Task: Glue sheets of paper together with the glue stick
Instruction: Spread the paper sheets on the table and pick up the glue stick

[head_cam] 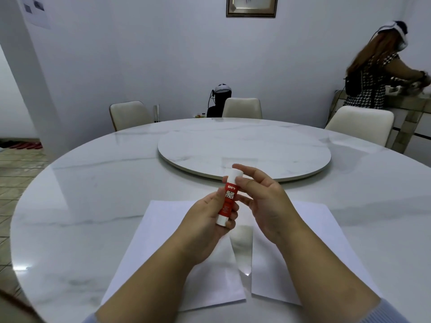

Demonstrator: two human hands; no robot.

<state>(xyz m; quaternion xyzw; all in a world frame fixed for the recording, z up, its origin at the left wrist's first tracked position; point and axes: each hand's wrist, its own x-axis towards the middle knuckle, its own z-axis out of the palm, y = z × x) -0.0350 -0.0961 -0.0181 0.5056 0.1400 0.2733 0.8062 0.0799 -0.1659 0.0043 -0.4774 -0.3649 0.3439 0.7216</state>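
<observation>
Centre of the frame: the left hand (210, 213) is wrapped around the lower body of the red-and-white plastic glue stick (228, 198), held upright above the table. The right hand (261, 197) pinches its white cap (235, 174) between thumb and fingertips, other fingers loosely curled. The cap looks still on, so the uncapping step, I'd say. Below, two white sheets of paper, left sheet (168, 248) and right sheet (326, 248), lie flat on the round white marble-look table (93, 206), a narrow wedge of bare tabletop between them.

Risks? A sudden release could send the cap rolling toward the round turntable (245, 145) beyond. And those loose sheets may slide on that glossy surface once glue drags across, unless a hand pins them.
</observation>
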